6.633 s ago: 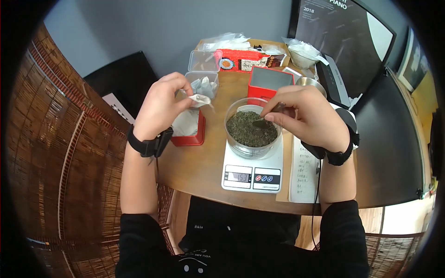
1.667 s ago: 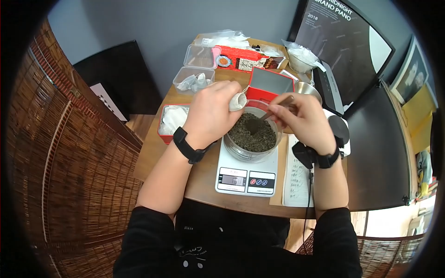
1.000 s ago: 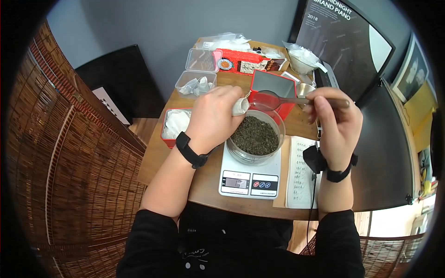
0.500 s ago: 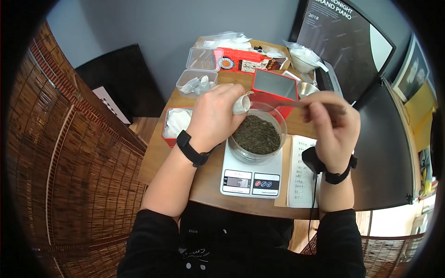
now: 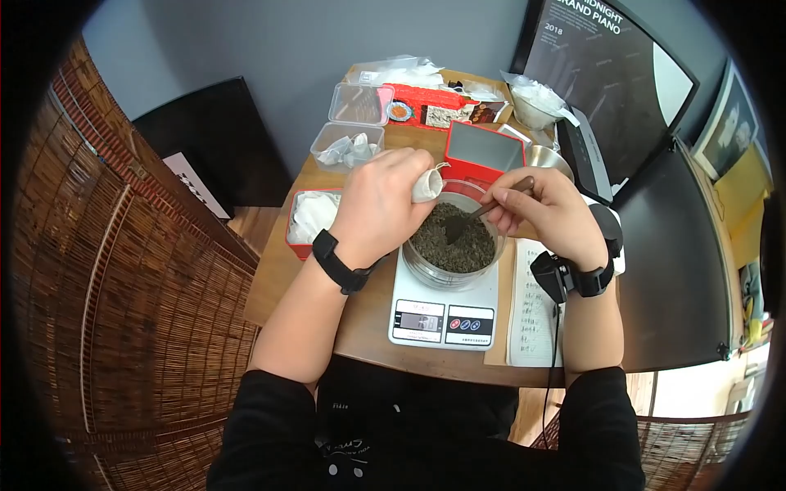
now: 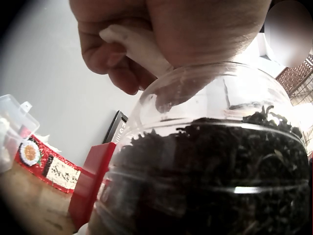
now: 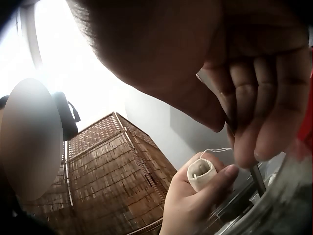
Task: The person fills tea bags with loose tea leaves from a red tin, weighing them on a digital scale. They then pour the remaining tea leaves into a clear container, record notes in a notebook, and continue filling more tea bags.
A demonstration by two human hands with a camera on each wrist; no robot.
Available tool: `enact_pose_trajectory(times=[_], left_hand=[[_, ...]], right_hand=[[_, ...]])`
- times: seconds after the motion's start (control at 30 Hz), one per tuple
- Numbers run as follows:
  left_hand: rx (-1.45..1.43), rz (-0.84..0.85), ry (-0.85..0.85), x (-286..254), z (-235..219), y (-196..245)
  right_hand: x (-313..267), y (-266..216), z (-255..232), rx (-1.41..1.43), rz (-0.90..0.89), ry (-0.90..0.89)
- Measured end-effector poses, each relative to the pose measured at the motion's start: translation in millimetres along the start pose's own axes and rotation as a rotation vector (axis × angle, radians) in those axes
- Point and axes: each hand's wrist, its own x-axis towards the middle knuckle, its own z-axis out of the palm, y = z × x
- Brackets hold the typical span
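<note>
A clear round tub (image 5: 449, 281) of dark dried leaves (image 5: 463, 250) stands on a white kitchen scale (image 5: 407, 286). At its left rim my left hand (image 5: 382, 200) holds a small white cloth pouch (image 5: 427, 186), its mouth open and a string at the top; the right wrist view shows the pouch (image 7: 201, 174) between thumb and fingers. My right hand (image 5: 555, 214) pinches the brown handle of a spoon (image 5: 485, 208), whose bowl rests in the leaves.
A red box of white pouches (image 5: 314, 218) sits left, a lidded clear box (image 5: 348, 147) behind it. Behind the tub are an open red tin (image 5: 485, 152), a metal bowl (image 5: 550, 159) and a red packet (image 5: 430, 109). A written notebook (image 5: 534, 327) lies right of the scale.
My right hand has swung down and left from above the tin, bringing the spoon from the pouch's mouth into the leaves. My left hand keeps its hold on the pouch, nearly still.
</note>
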Motion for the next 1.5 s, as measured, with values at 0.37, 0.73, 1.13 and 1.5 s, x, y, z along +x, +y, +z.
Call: enact_pose_trajectory(times=[0.37,0.73,1.13,1.5], left_hand=[[-0.017,0.01,0.008,-0.1,-1.5,1.1],[-0.002,-0.043,-0.054,0.1,-4.7,5.0],[-0.045,-0.004,0.004,0.0,-4.9,4.5],[-0.062,0.047,0.023,2.2,-3.5,6.0]], right_hand=[[-11.2,-9.7,-11.6,0.046,-0.184,0.127],[-19.8,-14.9,-10.9,0.25,-0.378,0.255],[-41.2,-41.3,16.6,-0.5,-0.705,0.19],[-36.6,-43.1,18.3,-0.616,-0.758,0.038]])
